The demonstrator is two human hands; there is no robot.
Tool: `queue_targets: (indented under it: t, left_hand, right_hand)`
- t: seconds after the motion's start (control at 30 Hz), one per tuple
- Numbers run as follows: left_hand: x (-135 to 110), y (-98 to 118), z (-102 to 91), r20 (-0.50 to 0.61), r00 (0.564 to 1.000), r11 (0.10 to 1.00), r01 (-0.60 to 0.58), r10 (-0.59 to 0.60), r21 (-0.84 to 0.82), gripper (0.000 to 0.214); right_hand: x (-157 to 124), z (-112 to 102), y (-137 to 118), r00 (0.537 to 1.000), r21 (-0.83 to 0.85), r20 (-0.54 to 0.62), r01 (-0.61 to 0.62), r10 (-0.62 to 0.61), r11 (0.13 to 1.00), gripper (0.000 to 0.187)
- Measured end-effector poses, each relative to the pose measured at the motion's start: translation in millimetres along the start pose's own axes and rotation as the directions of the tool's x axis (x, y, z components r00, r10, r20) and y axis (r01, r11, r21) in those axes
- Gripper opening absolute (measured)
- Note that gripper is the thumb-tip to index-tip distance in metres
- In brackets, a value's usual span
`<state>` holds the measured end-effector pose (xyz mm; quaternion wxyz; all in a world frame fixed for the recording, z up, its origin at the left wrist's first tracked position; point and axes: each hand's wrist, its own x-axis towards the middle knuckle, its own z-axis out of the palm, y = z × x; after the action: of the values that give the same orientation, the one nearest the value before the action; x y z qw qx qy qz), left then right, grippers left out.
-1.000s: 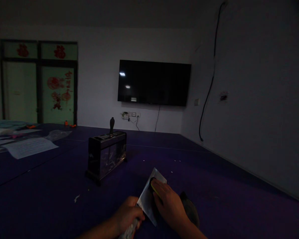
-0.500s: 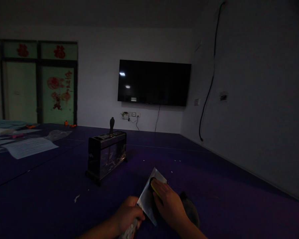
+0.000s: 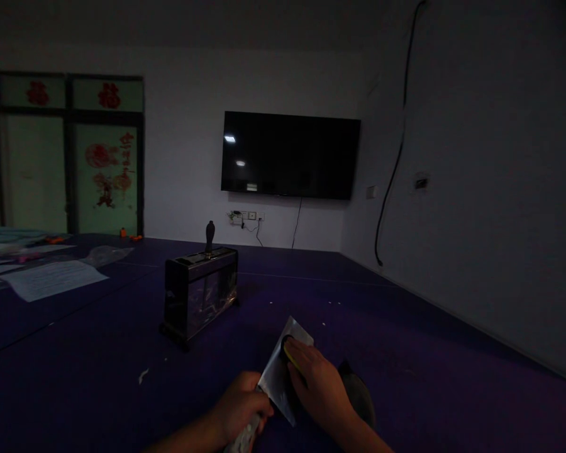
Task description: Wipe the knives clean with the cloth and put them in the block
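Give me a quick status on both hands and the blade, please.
Left hand gripping handle of broad silver metal blade. Right hand pressing yellow-and-dark pad onto it. Dark rectangular knife block stands apart, behind.

A broad, rectangular cleaver [image 3: 277, 377] with a pale, dull-grey metal blade is held low over a purple surface, its flat face turned upward and tilted, the far corner pointing away and up. Its light-coloured handle sits inside the closed left hand [image 3: 238, 409], mostly hidden. A small sponge [image 3: 290, 353], yellow with a darker layer on its far side, lies flat against the upper part of the blade, pressed there under the fingers of the right hand [image 3: 318, 390]
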<state>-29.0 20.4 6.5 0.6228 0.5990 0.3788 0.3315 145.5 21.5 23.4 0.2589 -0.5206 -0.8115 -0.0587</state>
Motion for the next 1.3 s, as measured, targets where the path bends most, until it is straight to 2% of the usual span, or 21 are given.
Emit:
queue_targets:
  t: [0.3, 0.97, 1.3]
  left_hand:
    - [0.0, -3.1, -0.4, -0.023, 0.999, 0.999, 0.027, -0.028, -0.022, 0.011]
    - [2.2, -4.4, -0.5, 0.002, 1.000, 0.999, -0.030, 0.030, -0.018, 0.014]
    - [3.4, -4.1, -1.0, 0.004, 1.000, 1.000, -0.013, 0.013, -0.007, 0.010]
  right_hand:
    - [-0.6, 0.6, 0.1, 1.000, 0.018, -0.013, 0.005, -0.005, 1.000, 0.043]
    - [-0.4, -0.2, -1.5, 1.000, 0.024, -0.020, -0.004, 0.005, 1.000, 0.042]
    - [-1.7, -1.6, -2.2, 1.000, -0.004, -0.015, 0.012, -0.012, 1.000, 0.042]
